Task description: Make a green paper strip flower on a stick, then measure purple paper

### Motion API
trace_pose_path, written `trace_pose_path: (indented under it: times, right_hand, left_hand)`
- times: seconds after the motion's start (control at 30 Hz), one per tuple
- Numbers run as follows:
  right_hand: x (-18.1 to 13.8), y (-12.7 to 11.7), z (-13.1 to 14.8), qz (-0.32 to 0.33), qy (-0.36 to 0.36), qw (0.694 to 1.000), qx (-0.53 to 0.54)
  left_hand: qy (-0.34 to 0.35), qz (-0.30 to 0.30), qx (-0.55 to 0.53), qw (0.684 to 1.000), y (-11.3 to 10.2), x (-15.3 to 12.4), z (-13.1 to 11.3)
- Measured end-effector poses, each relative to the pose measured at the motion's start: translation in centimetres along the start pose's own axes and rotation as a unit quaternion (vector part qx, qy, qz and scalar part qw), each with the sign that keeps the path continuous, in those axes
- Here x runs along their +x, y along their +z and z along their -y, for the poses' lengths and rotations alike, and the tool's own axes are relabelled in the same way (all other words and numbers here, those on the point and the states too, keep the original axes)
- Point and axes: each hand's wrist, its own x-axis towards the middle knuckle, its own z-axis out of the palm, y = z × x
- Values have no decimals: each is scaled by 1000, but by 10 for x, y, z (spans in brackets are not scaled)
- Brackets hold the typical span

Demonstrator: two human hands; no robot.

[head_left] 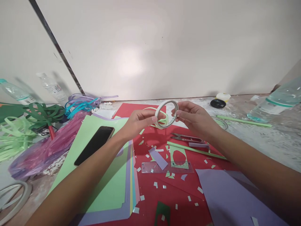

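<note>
A roll of white tape (161, 109) is held up between my two hands, above the red sheet (150, 194). My left hand (138, 121) pinches its left rim between thumb and fingers. On the opposite side, my right hand (194, 117) has its thumb and fingertips closed on the right rim. Below them lie thread snips (187, 138), a rolled green paper stick (197, 150), a clear ruler (150, 168) and a green piece with a round hole (174, 153). Small paper scraps are scattered around these.
At left, a black phone (95, 145) rests on stacked coloured paper (110, 188). Beyond it are a pink plastic bag (68, 131), paper-strip flowers (44, 113) and bottles (53, 88). Purple paper (235, 194) and a large bottle (275, 102) are at right. A white wall (188, 47) stands behind.
</note>
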Motion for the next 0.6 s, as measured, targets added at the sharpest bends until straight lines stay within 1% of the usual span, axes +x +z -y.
trace_pose_path:
  times: [0.1, 0.2, 0.3, 0.4, 0.47, 0.53, 0.6]
  right_hand:
    - [1, 1, -3, 2, 10, 1000, 3]
    - [0, 3, -5, 8, 47, 999, 9]
    - [-3, 6, -4, 58, 111, 992, 15]
    - [-6, 7, -3, 116, 158, 980, -22]
    - [-6, 6, -3, 131, 180, 974, -42]
    - [-6, 5, -4, 147, 205, 967, -20]
    - [-5, 4, -4, 167, 222, 960, 34]
  left_hand:
    - [3, 24, 13, 1000, 4, -1, -4]
    - [5, 36, 8, 999, 6, -2, -6]
    - [-2, 44, -5, 999, 8, -2, -7]
    - [-12, 30, -33, 999, 10, -1, -6]
    - [-18, 15, -52, 998, 11, 0, -4]
    - [-23, 0, -67, 998, 12, 0, -1]
    - [-33, -18, -74, 997, 11, 1, 1]
